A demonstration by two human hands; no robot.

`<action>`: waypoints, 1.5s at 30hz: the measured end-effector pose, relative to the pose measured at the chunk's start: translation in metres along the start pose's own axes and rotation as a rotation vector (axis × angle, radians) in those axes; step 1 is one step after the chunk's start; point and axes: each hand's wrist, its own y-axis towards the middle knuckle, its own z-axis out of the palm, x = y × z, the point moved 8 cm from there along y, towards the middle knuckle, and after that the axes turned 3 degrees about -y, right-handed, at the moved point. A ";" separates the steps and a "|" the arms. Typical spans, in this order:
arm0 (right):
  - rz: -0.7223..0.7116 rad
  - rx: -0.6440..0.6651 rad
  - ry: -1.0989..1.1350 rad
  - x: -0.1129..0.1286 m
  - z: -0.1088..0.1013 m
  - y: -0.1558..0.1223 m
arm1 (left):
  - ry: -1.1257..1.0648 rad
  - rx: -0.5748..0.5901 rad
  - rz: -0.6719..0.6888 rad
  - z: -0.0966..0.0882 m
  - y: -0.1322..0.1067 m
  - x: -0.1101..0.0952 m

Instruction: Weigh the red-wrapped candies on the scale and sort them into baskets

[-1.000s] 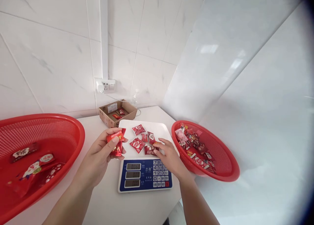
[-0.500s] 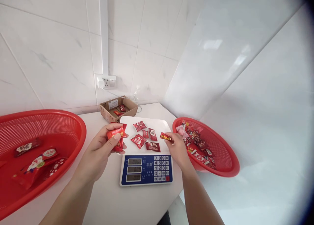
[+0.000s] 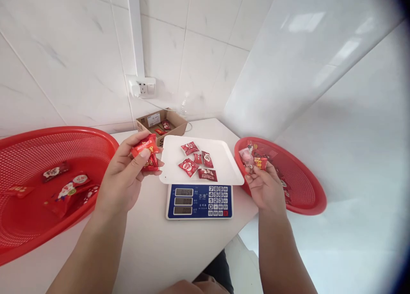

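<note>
My left hand (image 3: 123, 174) is closed around a few red wrapped candies (image 3: 145, 151), held up just left of the scale tray. Between the fingers of my right hand (image 3: 267, 185) is a small red and yellow wrapped candy (image 3: 260, 162), over the near left rim of the right red basket (image 3: 307, 191). Several red candy packets (image 3: 188, 167) lie on the white tray (image 3: 166, 170) of a digital scale (image 3: 200, 201). More packets lie in the right basket, partly hidden by my right hand.
At left, a large red basket (image 3: 110, 146) holds several red packets (image 3: 68, 191). Behind the scale stands an open cardboard box (image 3: 177, 129) with candies inside. A cable runs from a wall socket (image 3: 142, 88) behind the table (image 3: 144, 242).
My right hand has moved right with its candy, from the tray's edge to above the right basket. My left hand still grips its candies. The whole view has shifted slightly.
</note>
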 end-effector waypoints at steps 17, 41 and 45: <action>0.076 0.032 0.030 -0.010 0.003 -0.005 | 0.035 -0.022 0.015 0.001 -0.001 -0.003; -0.586 0.685 -1.400 -0.042 0.129 0.004 | 0.051 -0.010 -0.044 -0.002 -0.002 0.002; -0.643 0.777 -1.347 -0.042 0.161 0.004 | 0.068 0.005 -0.063 0.002 -0.002 0.004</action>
